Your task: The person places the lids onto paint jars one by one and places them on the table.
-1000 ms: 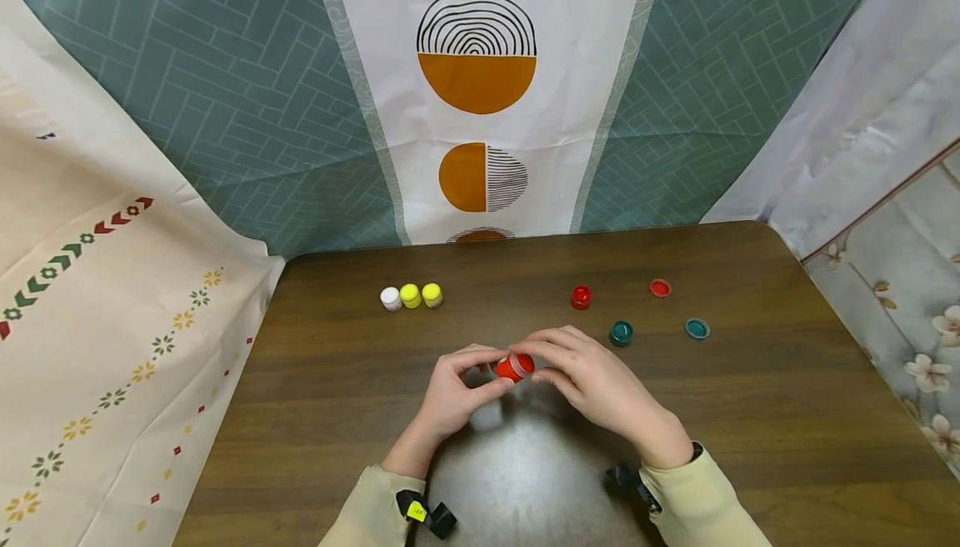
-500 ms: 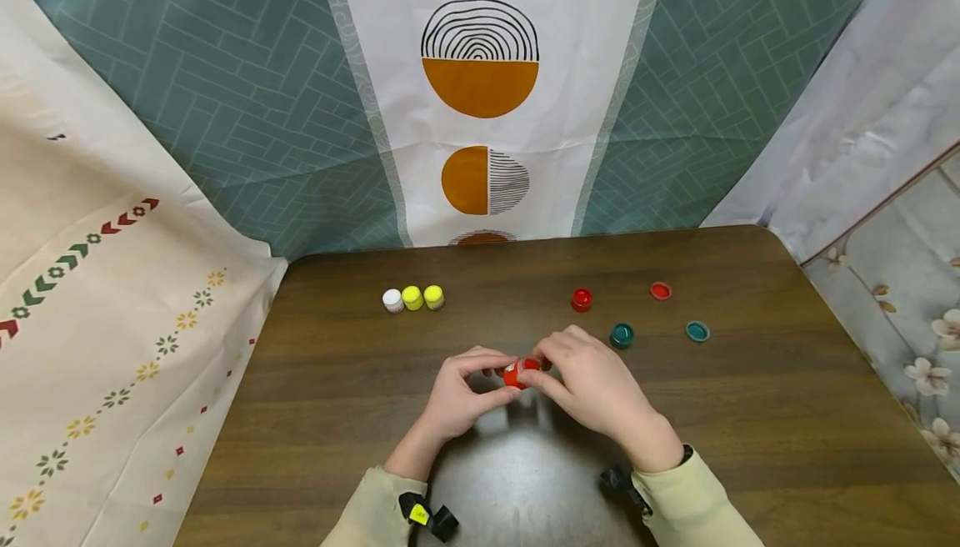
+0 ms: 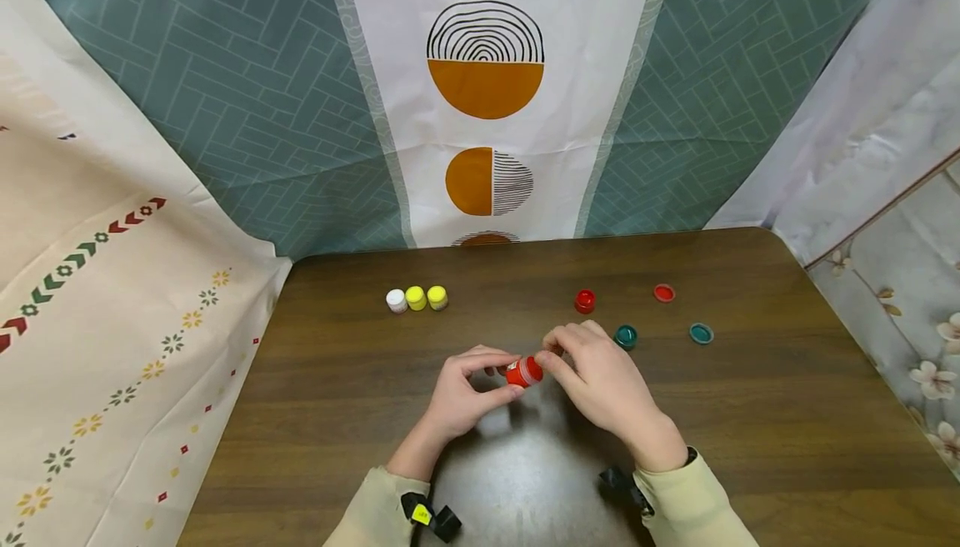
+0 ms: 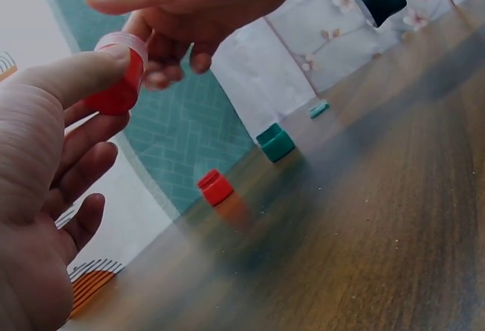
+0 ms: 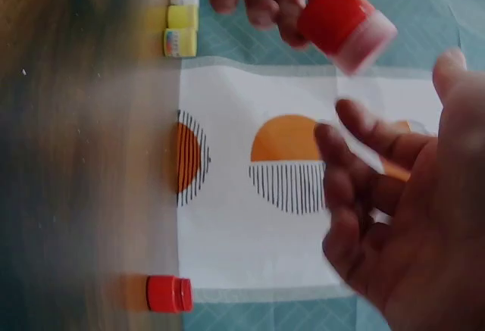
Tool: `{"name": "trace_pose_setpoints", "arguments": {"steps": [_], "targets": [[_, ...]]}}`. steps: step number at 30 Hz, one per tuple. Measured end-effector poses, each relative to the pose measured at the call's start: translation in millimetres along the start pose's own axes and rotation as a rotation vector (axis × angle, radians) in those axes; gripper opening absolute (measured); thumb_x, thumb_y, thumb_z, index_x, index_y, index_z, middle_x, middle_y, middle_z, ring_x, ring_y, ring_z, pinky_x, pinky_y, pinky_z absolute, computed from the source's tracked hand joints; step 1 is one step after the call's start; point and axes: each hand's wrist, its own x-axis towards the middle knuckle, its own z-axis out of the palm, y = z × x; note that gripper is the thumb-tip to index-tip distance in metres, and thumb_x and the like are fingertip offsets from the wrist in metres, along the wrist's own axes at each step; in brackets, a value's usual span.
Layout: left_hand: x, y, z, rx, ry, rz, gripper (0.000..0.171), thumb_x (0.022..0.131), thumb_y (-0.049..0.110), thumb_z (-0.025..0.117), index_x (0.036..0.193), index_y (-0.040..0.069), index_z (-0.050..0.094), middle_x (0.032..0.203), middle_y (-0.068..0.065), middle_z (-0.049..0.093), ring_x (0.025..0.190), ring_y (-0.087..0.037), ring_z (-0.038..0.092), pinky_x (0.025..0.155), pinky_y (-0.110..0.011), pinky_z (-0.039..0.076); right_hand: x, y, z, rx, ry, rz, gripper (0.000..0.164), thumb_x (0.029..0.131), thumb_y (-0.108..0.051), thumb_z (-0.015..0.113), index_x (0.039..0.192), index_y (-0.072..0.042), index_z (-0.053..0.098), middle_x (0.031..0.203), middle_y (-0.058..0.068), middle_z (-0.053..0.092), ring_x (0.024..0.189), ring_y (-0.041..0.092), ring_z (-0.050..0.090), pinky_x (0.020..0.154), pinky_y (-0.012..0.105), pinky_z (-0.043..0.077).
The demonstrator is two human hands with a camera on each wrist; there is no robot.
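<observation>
My left hand (image 3: 468, 388) pinches a small red paint jar (image 3: 523, 372) between thumb and fingers, above the table. The jar is tilted, its pale, translucent end facing my right hand (image 3: 600, 380). In the right wrist view, the fingers and thumb of that right hand are spread, close to the jar's pale end (image 5: 365, 42) and apart from it. Beyond the hands stand a red jar (image 3: 585, 302) and a green jar (image 3: 626, 336), both uncapped. To their right lie a red lid (image 3: 663, 293) and a green lid (image 3: 701, 333).
At the back left of the brown wooden table (image 3: 322, 414), a white-topped jar (image 3: 396, 301) stands beside two yellow-topped jars (image 3: 426, 298) in a row. A patterned cloth (image 3: 495, 113) hangs behind the table's far edge.
My right fingers close on the jar's end half a second ago, then come away from it slightly to the right. My left hand keeps hold of the jar, which has shifted a little right.
</observation>
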Motion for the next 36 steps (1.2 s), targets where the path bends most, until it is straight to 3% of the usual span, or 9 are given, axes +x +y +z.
{"name": "trace_pose_setpoints", "arguments": {"steps": [3, 5, 10, 13, 17, 21, 36], "targets": [[-0.7, 1.2, -2.2, -0.003, 0.001, -0.017, 0.029, 0.087, 0.008, 0.089, 0.116, 0.01, 0.084, 0.109, -0.001, 0.08, 0.095, -0.02, 0.069, 0.08, -0.046, 0.054, -1.0, 5.0, -6.6, 0.067, -0.042, -0.067, 0.035, 0.104, -0.045, 0.07, 0.133, -0.025, 0.071, 0.127, -0.011, 0.067, 0.123, 0.016, 0.058, 0.098, 0.044, 0.055], [-1.1, 1.1, -3.4, -0.008, -0.002, -0.017, 0.029, 0.089, 0.008, 0.087, 0.117, 0.01, 0.083, 0.11, -0.001, 0.079, 0.095, -0.02, 0.069, 0.081, -0.047, 0.054, -1.6, 7.4, -9.7, 0.096, -0.071, -0.144, 0.047, 0.099, -0.04, 0.077, 0.143, -0.025, 0.067, 0.139, -0.009, 0.064, 0.132, 0.018, 0.055, 0.104, 0.047, 0.053], [-3.1, -1.5, -5.1, -0.032, -0.023, -0.002, 0.029, 0.09, 0.005, 0.085, 0.118, 0.007, 0.082, 0.112, -0.004, 0.079, 0.099, -0.021, 0.069, 0.082, -0.048, 0.055, -2.4, 11.4, -8.6, 0.132, -0.073, -0.338, 0.058, 0.089, -0.02, 0.089, 0.143, -0.022, 0.069, 0.143, -0.008, 0.064, 0.131, 0.018, 0.057, 0.103, 0.043, 0.053], [-4.0, -2.4, -5.4, -0.046, -0.037, 0.018, 0.028, 0.09, 0.003, 0.084, 0.118, 0.005, 0.082, 0.112, -0.005, 0.079, 0.099, -0.02, 0.07, 0.081, -0.05, 0.055, -2.4, 12.5, -5.6, 0.141, -0.055, -0.383, 0.058, 0.087, -0.011, 0.09, 0.141, -0.023, 0.071, 0.14, -0.01, 0.066, 0.128, 0.015, 0.058, 0.101, 0.038, 0.053], [-3.5, -2.9, -5.1, -0.063, -0.047, 0.054, 0.029, 0.088, 0.001, 0.085, 0.117, 0.003, 0.081, 0.11, -0.008, 0.08, 0.096, -0.021, 0.069, 0.079, -0.052, 0.056, -1.6, 12.6, -4.1, 0.144, -0.039, -0.384, 0.055, 0.087, -0.008, 0.09, 0.137, -0.025, 0.073, 0.134, -0.017, 0.069, 0.123, 0.011, 0.058, 0.098, 0.033, 0.053], [-2.6, -2.4, -4.9, -0.068, -0.047, 0.062, 0.029, 0.087, 0.001, 0.085, 0.116, 0.002, 0.081, 0.11, -0.009, 0.08, 0.095, -0.021, 0.069, 0.078, -0.052, 0.055, -1.3, 11.7, -5.0, 0.125, -0.029, -0.355, 0.048, 0.088, -0.017, 0.09, 0.133, -0.026, 0.075, 0.124, -0.02, 0.071, 0.116, 0.01, 0.058, 0.09, 0.03, 0.054], [-0.1, -4.5, -2.9, -0.073, -0.053, 0.056, 0.031, 0.082, -0.009, 0.084, 0.112, -0.003, 0.08, 0.107, -0.015, 0.079, 0.093, -0.019, 0.067, 0.077, -0.051, 0.053, 0.8, 9.4, -4.8, 0.023, -0.036, -0.247, 0.042, 0.087, -0.051, 0.084, 0.117, -0.022, 0.079, 0.108, -0.015, 0.074, 0.108, 0.011, 0.058, 0.084, 0.032, 0.054]]}}
